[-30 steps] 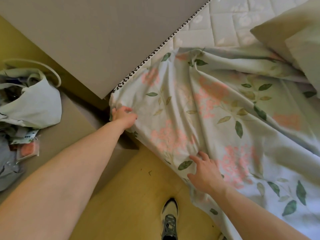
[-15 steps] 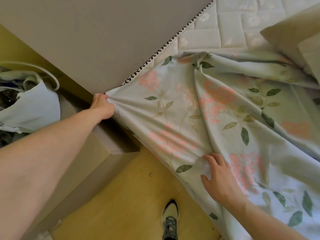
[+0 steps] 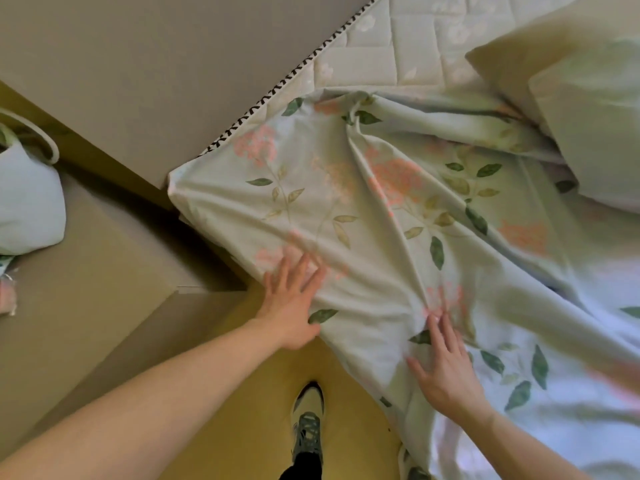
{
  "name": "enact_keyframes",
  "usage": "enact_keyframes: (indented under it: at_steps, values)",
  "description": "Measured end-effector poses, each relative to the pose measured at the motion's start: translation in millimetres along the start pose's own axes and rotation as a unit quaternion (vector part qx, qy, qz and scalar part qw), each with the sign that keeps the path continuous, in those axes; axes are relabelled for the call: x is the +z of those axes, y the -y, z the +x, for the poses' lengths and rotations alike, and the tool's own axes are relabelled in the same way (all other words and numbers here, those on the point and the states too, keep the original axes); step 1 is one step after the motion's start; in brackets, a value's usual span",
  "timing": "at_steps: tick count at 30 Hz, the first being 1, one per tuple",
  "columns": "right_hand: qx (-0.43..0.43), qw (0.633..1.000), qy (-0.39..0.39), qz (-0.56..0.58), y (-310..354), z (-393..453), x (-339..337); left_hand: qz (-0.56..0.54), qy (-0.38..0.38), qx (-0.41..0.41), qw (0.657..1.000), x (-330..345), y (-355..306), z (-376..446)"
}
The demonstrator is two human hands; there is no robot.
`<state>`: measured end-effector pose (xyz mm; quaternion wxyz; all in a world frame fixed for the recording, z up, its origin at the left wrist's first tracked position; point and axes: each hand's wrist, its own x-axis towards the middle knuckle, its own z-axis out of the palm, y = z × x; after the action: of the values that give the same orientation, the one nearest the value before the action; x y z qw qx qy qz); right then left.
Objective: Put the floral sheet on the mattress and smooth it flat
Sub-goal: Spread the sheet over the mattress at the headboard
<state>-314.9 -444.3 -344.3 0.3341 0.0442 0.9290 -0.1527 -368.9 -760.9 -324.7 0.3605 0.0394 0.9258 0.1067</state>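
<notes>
Smoothing now: the sheet [image 3: 346,209] lies over the near corner of the mattress [image 3: 391,39], with a long fold running up its middle.
Left hand [image 3: 291,306]: flat, fingers spread, pressing the sheet at the edge, holding nothing.
Right hand [image 3: 446,365]: flat too, fingertips at the foot of the fold.
Good way: push the fold outward with flat palms; do not bunch it.
Nearby: pillow [image 3: 571,109] sits on the sheet's far side, so that part may stay lumpy.

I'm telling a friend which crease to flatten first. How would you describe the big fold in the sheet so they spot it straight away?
Start at the mattress corner, where the floral sheet is pulled over. A long raised fold runs down the cloth to the right hand fingertips. Unlike the shallow wrinkles near the pillow, it is one tall sharp ridge.
</notes>
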Motion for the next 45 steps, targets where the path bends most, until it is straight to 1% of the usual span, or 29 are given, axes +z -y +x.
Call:
enact_keyframes:
  at_steps: [2,4,7,9,10,12,13,15,18,20,22,24,25,27,29,31,32,34,36,38,40,41,43,45]
  values:
    - [-0.012,1.000,-0.011,0.016,-8.1,-8.4,-7.0,0.002,0.022,-0.024,0.999,23.5,-37.0,-7.1]
    - [-0.020,1.000,-0.011,0.022,-22.1,-24.0,-7.6,-0.001,0.050,-0.023,0.998,41.0,-75.7,-19.3]
    - [-0.037,0.999,0.026,-0.022,-55.5,-56.1,6.4,-0.007,0.131,0.039,0.991,63.0,-130.5,-42.8]
    - [-0.030,0.997,0.054,-0.054,-86.8,-82.9,13.7,0.019,0.186,0.083,0.979,76.9,-168.1,-59.2]
    - [-0.032,0.996,0.062,-0.056,-98.1,-93.0,18.3,0.021,0.206,0.090,0.974,84.5,-178.7,-64.6]
    - [-0.033,0.995,0.070,-0.055,-114.4,-109.7,24.3,0.001,0.220,0.073,0.973,100.5,-189.7,-70.9]
    - [-0.026,0.995,0.076,-0.053,-127.4,-121.2,23.7,-0.011,0.214,0.059,0.975,109.3,-199.6,-75.1]
    - [-0.007,0.997,0.068,-0.044,-146.4,-138.5,22.9,-0.032,0.174,0.034,0.984,121.7,-207.6,-79.6]
    - [0.011,0.999,0.012,-0.040,-189.7,-161.5,26.7,-0.068,0.105,0.000,0.992,127.8,-217.1,-84.3]
    - [0.023,0.998,-0.005,-0.064,-215.4,-170.9,24.7,-0.074,0.084,-0.023,0.993,126.7,-222.8,-88.8]
    - [0.066,0.996,-0.036,-0.058,-241.9,-172.5,13.8,-0.089,0.064,-0.049,0.993,127.7,-235.3,-99.1]
    - [0.094,0.992,-0.055,-0.057,-264.7,-163.0,-4.8,-0.138,0.024,-0.085,0.987,131.9,-252.9,-116.7]
    - [0.087,0.993,-0.046,-0.068,-272.4,-155.3,-14.6,-0.162,0.003,-0.100,0.982,135.8,-261.2,-123.1]
    - [0.042,0.996,-0.008,-0.076,-280.8,-149.1,-32.5,-0.215,-0.033,-0.151,0.964,147.7,-285.3,-140.0]
    - [0.032,0.998,0.033,-0.051,-278.1,-151.4,-43.3,-0.302,-0.042,-0.219,0.927,159.6,-308.3,-152.4]
    - [0.043,0.995,0.086,-0.034,-272.0,-164.5,-41.5,-0.383,-0.015,-0.269,0.884,170.7,-329.0,-162.4]
    - [0.034,0.993,0.108,-0.047,-269.8,-171.3,-33.9,-0.403,0.002,-0.274,0.874,179.0,-335.3,-165.2]
    - [0.009,0.990,0.122,-0.077,-268.1,-186.6,-13.1,-0.414,0.022,-0.251,0.875,193.5,-344.8,-169.6]
    - [0.004,0.989,0.121,-0.082,-267.8,-197.9,7.7,-0.400,0.031,-0.217,0.890,203.5,-349.1,-171.9]
    - [0.011,0.995,0.084,-0.046,-268.8,-200.5,22.0,-0.357,0.033,-0.183,0.915,206.8,-348.5,-171.6]
    - [0.010,0.997,0.065,-0.033,-270.1,-199.2,27.7,-0.298,0.020,-0.133,0.945,206.7,-344.6,-171.1]
    - [0.000,0.998,0.058,-0.033,-272.5,-196.5,27.5,-0.279,0.008,-0.111,0.954,205.1,-342.1,-170.4]
    - [-0.014,0.998,0.044,-0.030,-275.3,-195.5,16.4,-0.269,-0.024,-0.091,0.959,202.0,-337.7,-171.1]
    - [-0.004,1.000,0.000,0.024,-280.5,-196.5,1.4,-0.264,-0.065,-0.090,0.958,201.2,-331.9,-173.8]
